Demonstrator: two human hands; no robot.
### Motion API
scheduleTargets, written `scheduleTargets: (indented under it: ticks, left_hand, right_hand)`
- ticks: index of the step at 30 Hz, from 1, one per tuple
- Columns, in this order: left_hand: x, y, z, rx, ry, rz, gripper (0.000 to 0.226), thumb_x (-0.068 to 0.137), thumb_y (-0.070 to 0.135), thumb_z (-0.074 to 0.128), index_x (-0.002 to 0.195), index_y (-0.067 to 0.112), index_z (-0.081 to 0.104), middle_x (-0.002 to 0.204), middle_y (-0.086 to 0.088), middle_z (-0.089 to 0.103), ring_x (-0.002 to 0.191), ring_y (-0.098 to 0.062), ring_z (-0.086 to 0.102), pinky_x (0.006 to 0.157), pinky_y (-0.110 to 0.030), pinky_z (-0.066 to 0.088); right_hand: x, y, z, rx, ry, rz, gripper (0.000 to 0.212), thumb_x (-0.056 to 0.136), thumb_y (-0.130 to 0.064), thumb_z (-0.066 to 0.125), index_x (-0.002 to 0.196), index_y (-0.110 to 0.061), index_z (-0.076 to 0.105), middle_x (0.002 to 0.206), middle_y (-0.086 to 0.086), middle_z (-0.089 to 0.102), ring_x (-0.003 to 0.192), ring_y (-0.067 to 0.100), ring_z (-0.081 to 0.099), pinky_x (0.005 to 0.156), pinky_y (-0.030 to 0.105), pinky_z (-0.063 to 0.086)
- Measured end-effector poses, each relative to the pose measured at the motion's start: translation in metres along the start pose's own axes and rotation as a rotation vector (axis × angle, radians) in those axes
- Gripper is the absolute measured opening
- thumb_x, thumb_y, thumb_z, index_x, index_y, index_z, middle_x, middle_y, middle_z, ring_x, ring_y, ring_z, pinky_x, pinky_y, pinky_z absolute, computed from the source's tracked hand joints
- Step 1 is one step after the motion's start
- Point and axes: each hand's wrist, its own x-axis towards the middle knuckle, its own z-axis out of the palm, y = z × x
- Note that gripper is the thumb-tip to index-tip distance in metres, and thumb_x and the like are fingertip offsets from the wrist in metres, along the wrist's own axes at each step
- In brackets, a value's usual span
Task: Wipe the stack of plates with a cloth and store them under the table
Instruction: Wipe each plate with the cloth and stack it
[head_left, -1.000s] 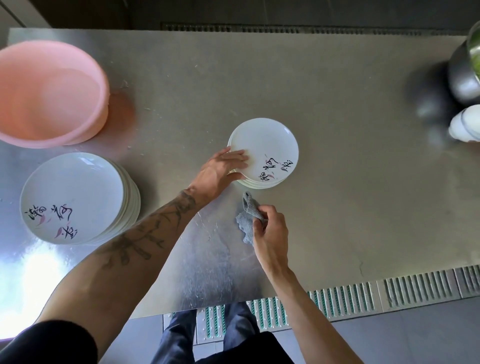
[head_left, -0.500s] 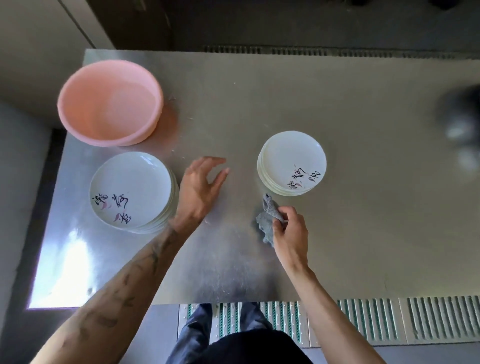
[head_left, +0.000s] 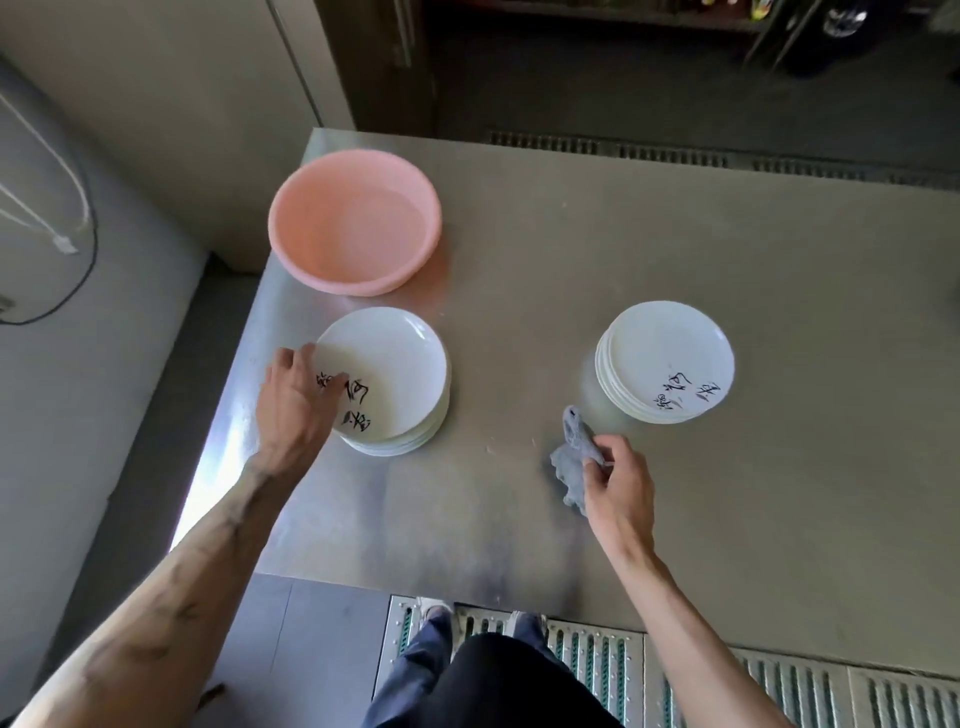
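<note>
Mostly white plates (head_left: 395, 364) carry black lettering; the cloth (head_left: 570, 460) is grey.

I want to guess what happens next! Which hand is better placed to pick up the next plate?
The left hand. Its fingers hold the rim of the left stack of plates, while the right hand holds the cloth away from it.

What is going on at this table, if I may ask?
A person stands at a steel table with two stacks of white round plates bearing black lettering. The left hand rests on the top plate's rim in the left stack, beside a pink plastic basin. The right hand holds a crumpled grey cloth near the right stack. No plate is lifted yet.
</note>
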Motion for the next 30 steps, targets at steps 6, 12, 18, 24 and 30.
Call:
scheduleTargets:
  ticks: [6, 12, 18, 24, 30]
  left_hand:
    - [0.011, 0.005, -0.004, -0.099, -0.013, -0.115, 0.045, 0.086, 0.028, 0.081, 0.119, 0.009, 0.058, 0.112, -0.011, 0.052, 0.099, -0.035, 0.057, 0.080, -0.047, 0.053]
    - [0.016, 0.012, -0.010, -0.161, -0.037, -0.214, 0.054, 0.080, 0.022, 0.088, 0.119, 0.002, 0.055, 0.118, -0.016, 0.051, 0.095, -0.032, 0.054, 0.083, -0.048, 0.054]
    - [0.023, 0.014, -0.016, -0.229, -0.096, -0.355, 0.054, 0.078, 0.020, 0.090, 0.117, 0.004, 0.056, 0.117, -0.015, 0.060, 0.099, -0.031, 0.059, 0.088, -0.049, 0.056]
    - [0.020, 0.011, -0.023, -0.376, -0.095, -0.413, 0.032, 0.077, 0.018, 0.091, 0.095, 0.012, 0.064, 0.094, -0.011, 0.073, 0.075, -0.021, 0.067, 0.061, -0.031, 0.053]
    - [0.002, 0.024, -0.023, -0.615, -0.171, -0.379, 0.039, 0.078, 0.014, 0.089, 0.104, 0.013, 0.060, 0.087, -0.009, 0.076, 0.074, -0.025, 0.075, 0.063, -0.037, 0.060]
  right_hand:
    - [-0.009, -0.001, 0.000, -0.012, 0.010, -0.007, 0.020, 0.094, -0.002, 0.055, 0.106, -0.017, 0.063, 0.100, 0.012, 0.063, 0.092, 0.028, 0.059, 0.080, 0.037, 0.046]
    - [-0.013, -0.002, 0.001, -0.021, 0.024, 0.004, 0.021, 0.095, -0.003, 0.056, 0.108, -0.018, 0.063, 0.101, 0.011, 0.060, 0.090, 0.027, 0.058, 0.080, 0.035, 0.045]
    - [-0.014, -0.004, 0.002, -0.019, 0.028, 0.003, 0.022, 0.095, -0.005, 0.056, 0.110, -0.020, 0.062, 0.102, 0.009, 0.059, 0.089, 0.025, 0.060, 0.081, 0.036, 0.047]
    - [-0.011, -0.004, 0.004, -0.020, 0.017, -0.008, 0.022, 0.095, -0.005, 0.057, 0.110, -0.021, 0.062, 0.101, 0.008, 0.059, 0.089, 0.025, 0.060, 0.080, 0.035, 0.047]
    - [-0.008, -0.005, 0.000, -0.009, 0.020, -0.006, 0.022, 0.096, -0.006, 0.055, 0.111, -0.021, 0.062, 0.101, 0.007, 0.058, 0.090, 0.025, 0.060, 0.080, 0.034, 0.046]
